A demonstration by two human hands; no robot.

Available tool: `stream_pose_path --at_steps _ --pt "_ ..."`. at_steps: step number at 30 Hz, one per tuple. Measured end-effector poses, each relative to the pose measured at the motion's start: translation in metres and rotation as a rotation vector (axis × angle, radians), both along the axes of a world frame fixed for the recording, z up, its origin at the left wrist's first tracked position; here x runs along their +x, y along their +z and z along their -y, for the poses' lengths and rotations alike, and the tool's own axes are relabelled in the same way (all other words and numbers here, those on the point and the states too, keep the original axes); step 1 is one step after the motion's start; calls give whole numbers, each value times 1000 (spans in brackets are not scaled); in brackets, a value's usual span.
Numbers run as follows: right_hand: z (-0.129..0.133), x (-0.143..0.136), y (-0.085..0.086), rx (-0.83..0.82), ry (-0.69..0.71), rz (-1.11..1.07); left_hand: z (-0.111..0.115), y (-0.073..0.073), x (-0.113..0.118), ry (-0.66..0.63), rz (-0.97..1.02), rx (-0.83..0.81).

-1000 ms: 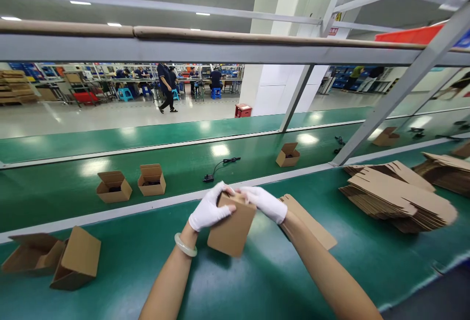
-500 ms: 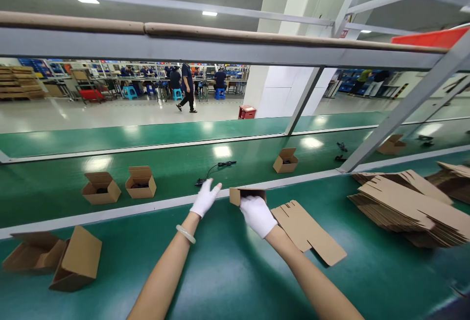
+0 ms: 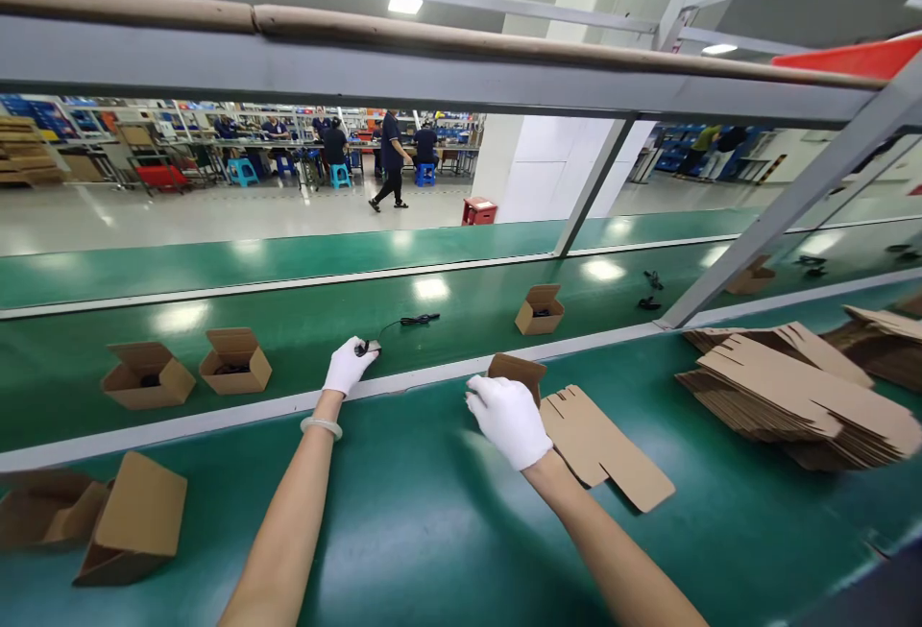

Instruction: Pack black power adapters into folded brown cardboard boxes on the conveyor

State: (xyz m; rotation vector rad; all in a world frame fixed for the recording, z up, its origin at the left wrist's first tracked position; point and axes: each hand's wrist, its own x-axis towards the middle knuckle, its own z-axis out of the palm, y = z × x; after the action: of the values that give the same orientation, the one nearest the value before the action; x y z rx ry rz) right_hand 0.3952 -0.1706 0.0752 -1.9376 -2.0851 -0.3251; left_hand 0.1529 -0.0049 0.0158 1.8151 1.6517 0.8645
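My left hand (image 3: 348,365), in a white glove, reaches over the white rail and is closed on a small black power adapter (image 3: 368,349). Its thin cord runs right to a bundled part (image 3: 418,320) lying on the green belt. My right hand (image 3: 510,421), also gloved, has its fingers curled at a small brown cardboard box (image 3: 517,373) with a raised flap. Most of that box is hidden behind the hand, including where the fingers meet it. Just right of this hand lies a flat cardboard blank (image 3: 612,454).
Open boxes with dark contents (image 3: 234,363) stand on the belt, and another box (image 3: 540,312) farther right. Folded boxes (image 3: 140,512) sit at lower left. A stack of blanks (image 3: 792,397) lies at right. A slanted metal post (image 3: 778,195) rises beyond the rail.
My left hand has moved left and closed on the adapter; its fingers were spread before. The box at my right hand now shows its flap upright. Boxes on the belt appear farther left.
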Motion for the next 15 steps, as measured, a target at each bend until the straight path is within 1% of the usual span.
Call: stream_pose_path --at_steps 1,3,5,7,9,11,12,15 --pt "-2 -6 1 -30 29 -23 2 4 -2 -8 25 5" --pt "-10 -20 1 -111 62 -63 7 15 -4 -30 147 54" --pt "-21 -34 -1 -178 85 -115 13 28 -3 -53 297 136" --pt "-35 -50 -5 -235 111 -188 18 39 0 -72 367 213" --pt "-48 -68 -12 -295 129 -252 24 45 4 -81 329 243" --pt "-57 -84 -21 -352 140 -282 29 44 6 -88 288 244" --pt "-59 -90 -27 -373 148 -285 31 42 7 -99 221 224" --pt "-55 -100 -44 -418 184 -274 38 31 5 -132 -115 128"
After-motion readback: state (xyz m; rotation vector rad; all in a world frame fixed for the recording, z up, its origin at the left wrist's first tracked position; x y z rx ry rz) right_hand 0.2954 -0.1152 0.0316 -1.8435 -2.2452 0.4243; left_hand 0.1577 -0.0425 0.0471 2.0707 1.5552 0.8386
